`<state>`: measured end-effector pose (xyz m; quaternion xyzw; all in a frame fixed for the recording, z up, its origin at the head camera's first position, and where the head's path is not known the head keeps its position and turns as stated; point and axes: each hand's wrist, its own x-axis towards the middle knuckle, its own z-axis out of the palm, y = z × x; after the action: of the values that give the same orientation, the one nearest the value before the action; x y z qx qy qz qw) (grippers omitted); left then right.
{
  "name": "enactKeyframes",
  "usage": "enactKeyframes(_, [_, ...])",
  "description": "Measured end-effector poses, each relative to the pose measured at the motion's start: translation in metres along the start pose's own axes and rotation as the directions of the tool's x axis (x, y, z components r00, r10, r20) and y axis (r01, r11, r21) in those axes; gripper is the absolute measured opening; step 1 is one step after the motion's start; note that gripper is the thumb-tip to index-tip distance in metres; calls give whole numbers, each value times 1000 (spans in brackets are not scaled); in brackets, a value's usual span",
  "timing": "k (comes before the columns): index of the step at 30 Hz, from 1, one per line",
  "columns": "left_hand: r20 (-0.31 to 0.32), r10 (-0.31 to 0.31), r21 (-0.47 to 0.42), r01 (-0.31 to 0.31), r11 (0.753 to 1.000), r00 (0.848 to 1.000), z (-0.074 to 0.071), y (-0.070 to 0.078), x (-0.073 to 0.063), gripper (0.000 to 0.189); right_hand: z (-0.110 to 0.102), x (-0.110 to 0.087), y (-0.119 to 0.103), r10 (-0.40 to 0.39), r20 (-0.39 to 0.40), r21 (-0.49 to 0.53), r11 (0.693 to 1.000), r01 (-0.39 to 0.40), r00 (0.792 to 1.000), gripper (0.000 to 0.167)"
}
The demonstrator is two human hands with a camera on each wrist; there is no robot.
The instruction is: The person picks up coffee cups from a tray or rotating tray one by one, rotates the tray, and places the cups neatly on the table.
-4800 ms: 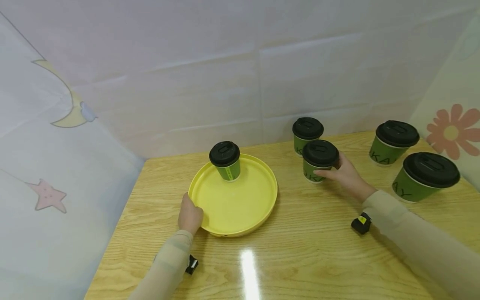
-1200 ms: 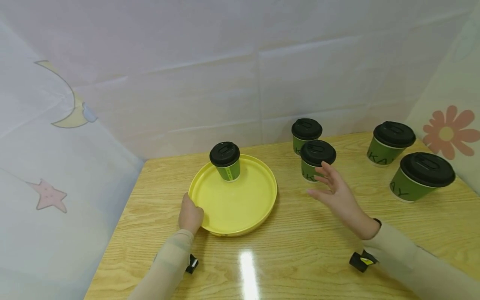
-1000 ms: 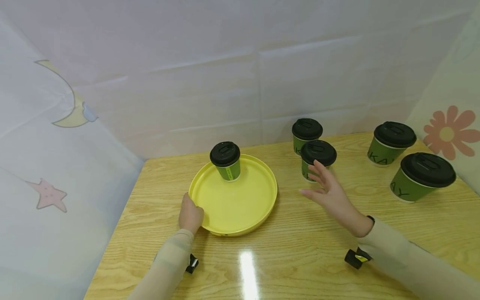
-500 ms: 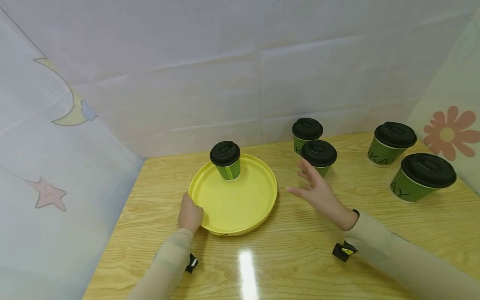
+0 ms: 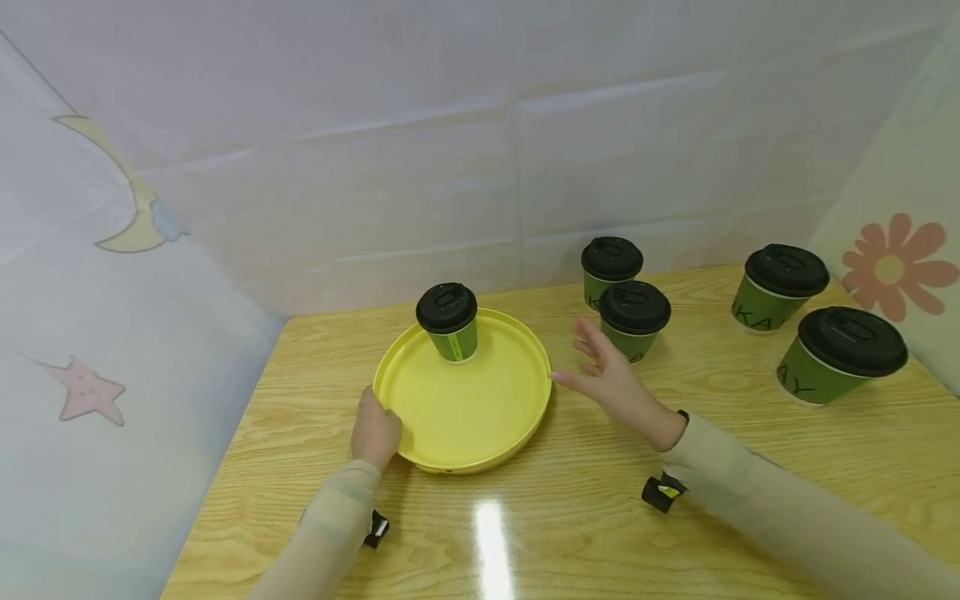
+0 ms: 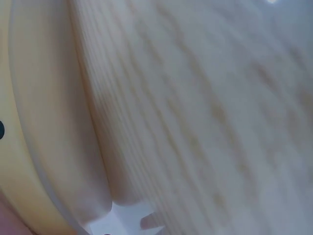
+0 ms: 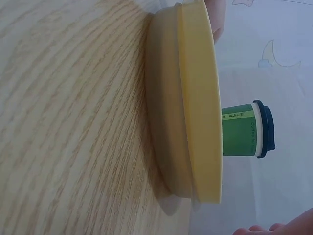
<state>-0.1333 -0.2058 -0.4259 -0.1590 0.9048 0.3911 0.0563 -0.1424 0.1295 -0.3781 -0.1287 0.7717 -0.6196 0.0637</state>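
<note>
My left hand (image 5: pixel 377 432) grips the near left rim of a round yellow tray (image 5: pixel 480 417), thumb over the edge. On the tray's far part stands a green paper cup (image 5: pixel 456 343) with a black lid. My right hand (image 5: pixel 617 390) is held above the table, fingers spread and slightly bent, holding nothing. Its thumb tip overlaps the tray's right rim in the head view. Just beyond that hand stands another lidded green cup (image 5: pixel 628 340). In the right wrist view the tray (image 7: pixel 203 107) shows from the side, with the cup (image 7: pixel 239 131) upright on it and my fingertips (image 7: pixel 257 229) at the lower edge.
Behind the nearer cup stands a further lidded cup (image 5: pixel 611 271). Two more cups, one at the back (image 5: pixel 776 292) and one closer (image 5: pixel 832 358), stand at the right on the wooden table (image 5: pixel 585 533). A pale cloth wall (image 5: pixel 390 150) rises behind the table.
My right hand has let go of the nearer middle cup and moved left to the tray's right rim. That cup stands where it was. My left hand keeps its grip on the tray.
</note>
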Motion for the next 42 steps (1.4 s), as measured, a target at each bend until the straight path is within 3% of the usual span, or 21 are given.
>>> enactKeyframes(9, [8,44,-89,-43,995,999,-2,-4,-2,50,8,8,-1,-17,15,-12,1000,17,1000,90])
enactKeyframes(14, [47,46,-198,-36,980,998,-6,-4,-5,54,12,13,0,-19,18,-2,1000,19,1000,90])
enactKeyframes(18, [52,50,-229,-37,973,997,-11,-2,-9,59,14,16,2,-14,28,13,1000,14,1000,90])
enactKeyframes(27, [32,43,-239,-34,971,999,-13,0,-29,62,16,21,4,-6,26,-13,1000,6,1000,92])
enactKeyframes(32, [3,75,-230,-72,970,997,-7,-1,-36,59,16,22,7,-1,22,-25,1000,2,1000,93])
enactKeyframes(42, [19,111,-218,-105,970,994,-6,-2,-34,61,19,28,12,33,26,-22,999,-32,999,95])
